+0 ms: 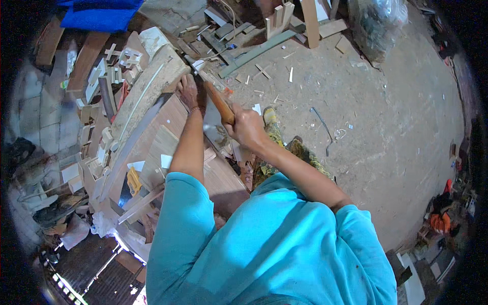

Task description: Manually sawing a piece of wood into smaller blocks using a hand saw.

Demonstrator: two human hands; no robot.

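Note:
My right hand (248, 126) is closed around the brown wooden handle of a tool (217, 101). Its narrow dark metal end points away from me, over the far end of a thick pale timber beam (147, 94); I cannot tell what kind of tool it is. Beside that metal end, my left hand (187, 91) rests at the beam's end with its fingers bent close together. Whatever those fingers hold is too small or hidden to make out. Below the left forearm lies a broad wooden board (223, 175).
Wood offcuts (96, 122) crowd the left side. A yellow-handled tool (133, 180) lies among boards. Far ahead are a grey-green strip (256, 53) and upright wood pieces (279, 20). A plastic bag (376, 30) stands far right; a bent rod (323, 124) lies on the concrete floor (391, 137).

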